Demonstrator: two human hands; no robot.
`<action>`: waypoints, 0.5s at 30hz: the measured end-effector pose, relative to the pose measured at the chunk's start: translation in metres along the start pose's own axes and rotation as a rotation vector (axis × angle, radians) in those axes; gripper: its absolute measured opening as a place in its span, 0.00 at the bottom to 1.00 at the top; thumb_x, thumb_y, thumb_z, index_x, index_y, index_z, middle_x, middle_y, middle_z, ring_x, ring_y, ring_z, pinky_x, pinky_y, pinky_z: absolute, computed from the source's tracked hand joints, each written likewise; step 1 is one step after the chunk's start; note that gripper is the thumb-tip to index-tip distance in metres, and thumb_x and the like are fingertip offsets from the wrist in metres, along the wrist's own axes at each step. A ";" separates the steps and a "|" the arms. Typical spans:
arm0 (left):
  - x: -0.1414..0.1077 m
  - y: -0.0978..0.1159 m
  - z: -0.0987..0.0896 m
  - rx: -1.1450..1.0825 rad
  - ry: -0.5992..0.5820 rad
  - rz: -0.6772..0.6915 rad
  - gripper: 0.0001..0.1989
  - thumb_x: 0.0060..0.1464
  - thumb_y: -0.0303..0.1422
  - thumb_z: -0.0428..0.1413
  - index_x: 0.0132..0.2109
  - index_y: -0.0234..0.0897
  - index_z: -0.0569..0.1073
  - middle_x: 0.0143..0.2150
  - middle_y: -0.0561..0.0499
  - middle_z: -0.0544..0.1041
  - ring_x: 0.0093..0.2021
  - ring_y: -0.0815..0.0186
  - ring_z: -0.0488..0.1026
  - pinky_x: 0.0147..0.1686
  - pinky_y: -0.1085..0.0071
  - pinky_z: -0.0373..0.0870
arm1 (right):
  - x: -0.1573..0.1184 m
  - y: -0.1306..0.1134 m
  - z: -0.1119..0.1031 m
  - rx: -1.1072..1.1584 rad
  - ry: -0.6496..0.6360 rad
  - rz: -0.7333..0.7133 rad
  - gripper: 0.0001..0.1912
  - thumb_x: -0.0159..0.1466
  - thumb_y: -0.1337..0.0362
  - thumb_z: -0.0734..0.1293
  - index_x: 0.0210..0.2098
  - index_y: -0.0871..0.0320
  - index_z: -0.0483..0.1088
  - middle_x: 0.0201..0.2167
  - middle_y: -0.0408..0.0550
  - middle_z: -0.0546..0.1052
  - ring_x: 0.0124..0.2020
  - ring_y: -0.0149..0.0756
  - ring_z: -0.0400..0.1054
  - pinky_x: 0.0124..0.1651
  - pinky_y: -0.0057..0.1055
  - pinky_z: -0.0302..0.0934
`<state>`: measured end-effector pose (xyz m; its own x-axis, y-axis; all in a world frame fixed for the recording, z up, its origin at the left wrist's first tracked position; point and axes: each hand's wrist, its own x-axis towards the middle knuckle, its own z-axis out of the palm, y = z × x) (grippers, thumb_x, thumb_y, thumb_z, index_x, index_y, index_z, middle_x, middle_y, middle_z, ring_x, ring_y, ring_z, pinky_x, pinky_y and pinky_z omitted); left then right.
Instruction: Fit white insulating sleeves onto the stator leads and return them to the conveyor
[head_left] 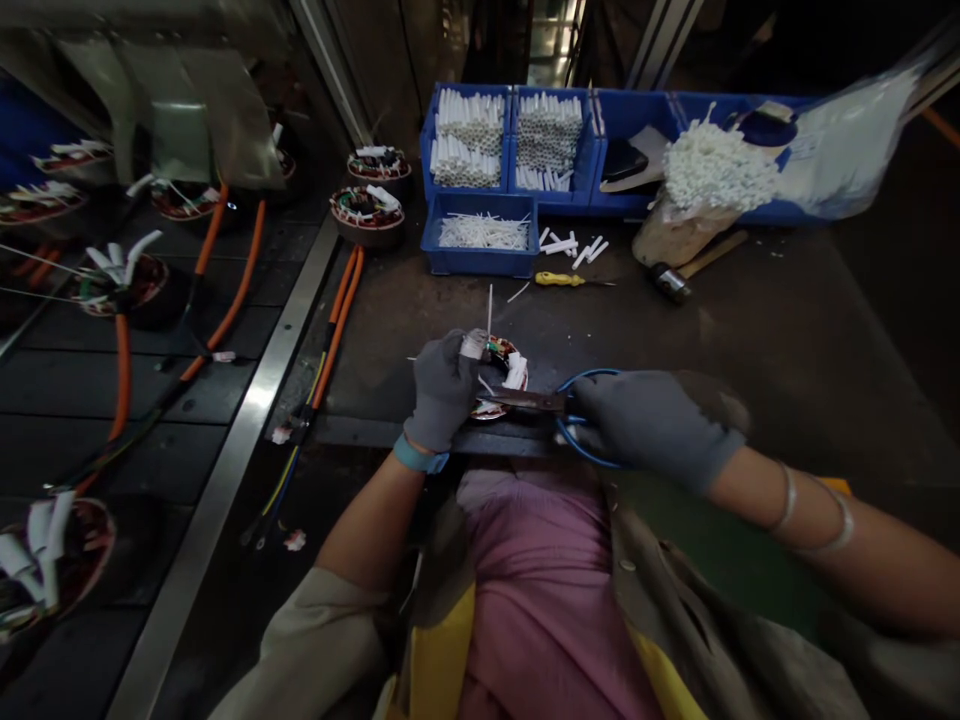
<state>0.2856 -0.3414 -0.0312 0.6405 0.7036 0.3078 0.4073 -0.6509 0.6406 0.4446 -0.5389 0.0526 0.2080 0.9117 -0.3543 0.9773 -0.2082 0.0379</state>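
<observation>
Pink shirt (540,590), gray-gloved left hand (442,392) gripping a wound motor stator (504,378) with white sleeving, right hand (649,425) closed on blue-handled scissors (525,401)

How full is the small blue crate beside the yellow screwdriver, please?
The small blue crate is partly full: loose white tubes lie in a low layer, below its rim.

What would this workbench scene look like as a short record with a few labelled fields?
Left hand: gray-gloved, holding a wound motor stator with white sleeves
Right hand: gray-gloved, holding blue-handled scissors, blades at the stator
Bench tools: yellow-handled screwdriver, hammer
Containers: blue plastic bins holding white tubes
Left of bench: orange cables, more stators
</observation>
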 end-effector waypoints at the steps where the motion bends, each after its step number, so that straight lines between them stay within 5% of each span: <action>1: 0.000 0.002 -0.003 0.013 -0.016 0.015 0.24 0.74 0.42 0.42 0.36 0.38 0.77 0.34 0.44 0.80 0.36 0.60 0.77 0.40 0.65 0.67 | 0.003 -0.001 0.002 0.006 -0.007 -0.006 0.19 0.73 0.48 0.63 0.44 0.58 0.74 0.38 0.56 0.82 0.36 0.47 0.77 0.31 0.35 0.43; 6: 0.031 0.009 -0.026 0.111 -0.074 0.052 0.24 0.73 0.44 0.44 0.35 0.38 0.76 0.31 0.46 0.78 0.35 0.60 0.76 0.40 0.65 0.66 | 0.005 0.018 0.019 0.071 -0.116 -0.017 0.23 0.73 0.44 0.62 0.45 0.57 0.75 0.35 0.54 0.82 0.32 0.44 0.75 0.32 0.33 0.44; 11: 0.149 0.007 -0.019 0.138 0.100 -0.025 0.25 0.74 0.46 0.46 0.39 0.34 0.78 0.37 0.42 0.80 0.43 0.57 0.79 0.49 0.62 0.68 | 0.014 0.017 0.038 0.255 -0.106 -0.006 0.26 0.73 0.41 0.63 0.47 0.58 0.75 0.40 0.55 0.83 0.38 0.45 0.77 0.34 0.32 0.48; 15: 0.222 -0.010 0.007 0.150 -0.150 -0.135 0.25 0.69 0.48 0.56 0.53 0.26 0.77 0.50 0.33 0.81 0.54 0.50 0.77 0.60 0.53 0.66 | 0.020 0.011 0.045 0.378 -0.029 -0.019 0.26 0.71 0.39 0.65 0.46 0.56 0.76 0.40 0.52 0.83 0.37 0.43 0.77 0.34 0.32 0.49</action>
<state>0.4279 -0.1811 0.0261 0.6585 0.7442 0.1118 0.5806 -0.5969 0.5537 0.4579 -0.5386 0.0034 0.1833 0.9073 -0.3783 0.8965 -0.3122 -0.3144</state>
